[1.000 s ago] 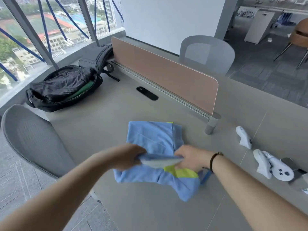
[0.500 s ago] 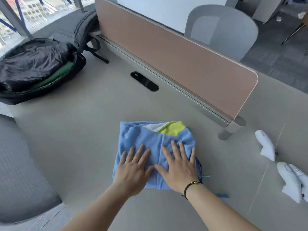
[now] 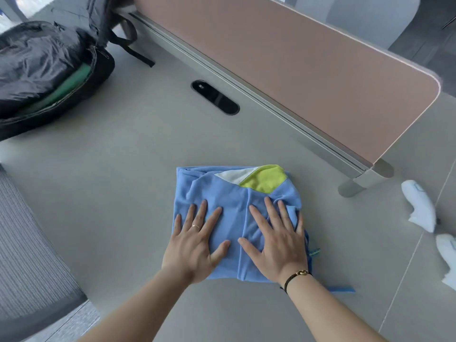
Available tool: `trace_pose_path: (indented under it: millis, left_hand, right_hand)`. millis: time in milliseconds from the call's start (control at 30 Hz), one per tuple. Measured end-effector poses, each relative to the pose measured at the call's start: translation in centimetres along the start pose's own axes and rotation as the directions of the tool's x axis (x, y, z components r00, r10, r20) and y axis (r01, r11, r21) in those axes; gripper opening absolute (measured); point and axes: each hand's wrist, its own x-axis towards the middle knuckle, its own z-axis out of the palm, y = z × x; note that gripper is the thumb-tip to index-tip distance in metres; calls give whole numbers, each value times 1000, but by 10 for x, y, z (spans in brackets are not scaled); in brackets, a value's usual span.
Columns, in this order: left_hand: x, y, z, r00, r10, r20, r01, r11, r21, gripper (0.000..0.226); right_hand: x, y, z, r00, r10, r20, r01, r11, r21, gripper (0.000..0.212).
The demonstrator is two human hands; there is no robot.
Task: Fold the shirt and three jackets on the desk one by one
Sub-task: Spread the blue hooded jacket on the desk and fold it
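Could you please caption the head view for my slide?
Both hands press flat on a folded light-blue garment on the grey desk.

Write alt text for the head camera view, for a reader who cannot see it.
Both hands, left hand and right hand, press flat on a folded light blue garment with a yellow-green and white patch, lying on a grey desk. An open black backpack sits far left, a pink divider panel behind.
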Motion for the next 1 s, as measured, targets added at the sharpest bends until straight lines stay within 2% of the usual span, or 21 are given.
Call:
trace_pose_path:
  millis: [200,267,367,467,600,667,733,800,867,933,1000]
  left_hand:
    - [5,-2,4,1000,-8,-16,7,998,-64,80]
    - [5,0,2,999,-35,10,35,997,-66,81]
    - [0,7,-1,994,-82,78,94,984,-154,82]
    - [-20,26,2,976,-152,158,188,951,-244,82]
    - [-59,91,10,903,-311,297,413,818,-400,82]
    - [-74,135,10,854,-307,419,493,735,-466,80]
    - [-84,164,8,823,-209,528,508,685,-522,80]
    - [-90,173,2,832,-97,546,444,707,-550,84]
    - [-87,162,-9,892,-82,445,329,791,-515,80]
    - [-71,139,-23,956,-127,266,238,864,-444,74]
    - [-49,112,-30,972,-178,152,223,903,-368,70]
  right_hand:
    - [2,1,2,1000,12,0,-12,1000,-12,78]
    - [3,1,2,1000,16,26,-16,1000,-10,78]
    - [2,1,-1,997,22,77,-21,1000,-19,76]
    - [-7,6,-9,993,13,118,-11,1000,-21,70]
    - [-43,10,-19,989,143,-27,-139,984,115,58]
    - [-70,9,-22,948,314,-48,-290,917,274,66]
    - [-95,8,-22,854,519,21,-473,761,444,72]
    - [-115,15,-25,750,652,114,-596,589,546,76]
    - [-126,26,-32,711,679,184,-621,482,618,79]
    - [-126,37,-38,732,641,231,-584,416,698,82]
    - [-121,42,-44,755,600,263,-565,392,727,82]
